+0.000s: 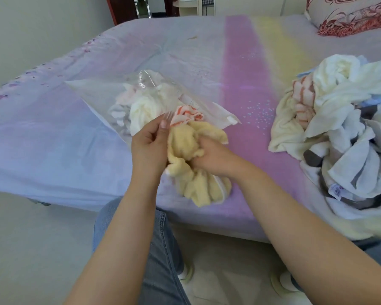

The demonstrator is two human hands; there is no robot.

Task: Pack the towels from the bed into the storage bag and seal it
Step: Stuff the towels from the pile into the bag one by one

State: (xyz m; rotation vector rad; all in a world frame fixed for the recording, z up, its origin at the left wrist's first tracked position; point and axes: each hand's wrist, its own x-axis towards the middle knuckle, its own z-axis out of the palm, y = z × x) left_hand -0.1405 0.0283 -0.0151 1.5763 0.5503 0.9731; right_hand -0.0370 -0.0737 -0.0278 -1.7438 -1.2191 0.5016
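Observation:
A clear plastic storage bag (92, 93) lies on the bed, its mouth facing me. Inside it are a cream towel (143, 108), a pale pink one and an orange-striped one (186, 114) near the opening. My left hand (150, 142) pinches the upper edge of the bag's mouth and holds it up. My right hand (209, 155) grips a crumpled yellow towel (191, 155) right at the opening, with part of it hanging toward the bed's edge. A heap of towels (339, 128) in white, cream, blue, grey and orange stripes sits at the right.
The bed (53, 150) has a lilac sheet with pink and yellow bands. A red-patterned pillow (350, 16) lies at the far right. A doorway and furniture stand behind the bed. My knees and shoes are below the bed's front edge.

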